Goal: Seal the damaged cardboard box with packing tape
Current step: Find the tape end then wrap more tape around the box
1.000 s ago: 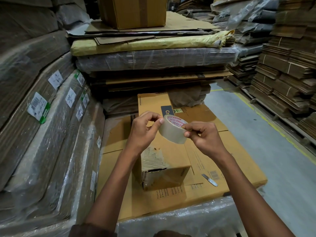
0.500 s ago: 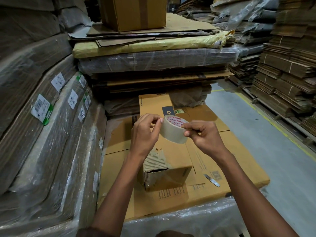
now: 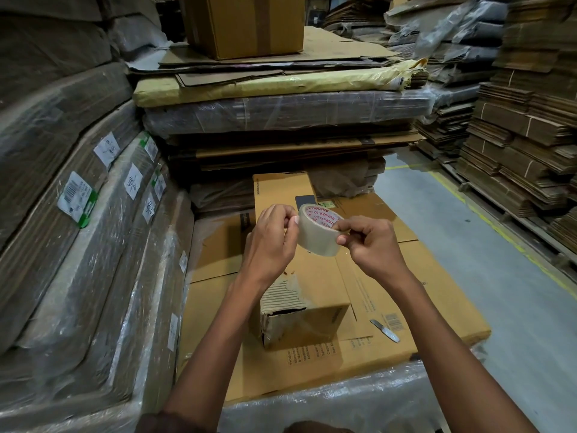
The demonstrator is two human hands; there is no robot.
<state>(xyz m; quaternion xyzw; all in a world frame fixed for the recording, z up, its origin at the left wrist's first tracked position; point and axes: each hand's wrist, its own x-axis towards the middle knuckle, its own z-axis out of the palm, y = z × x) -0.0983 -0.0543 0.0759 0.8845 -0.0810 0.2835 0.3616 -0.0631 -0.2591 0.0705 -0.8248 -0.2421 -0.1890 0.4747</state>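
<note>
Head view: tape roll [image 3: 318,234] turned (left thumb [image 3: 293,220] now atop).

— What do we have in our hands?

— We hold a roll of tape [image 3: 318,233] above the torn box [image 3: 307,303]. Our left hand [image 3: 271,242] pinches its left side, and our right hand [image 3: 370,245] grips its right side.

— Where is the box?

— It sits on the flat cardboard sheets [image 3: 437,295], near the front edge. A small blade [image 3: 384,330] lies just right of it.
</note>
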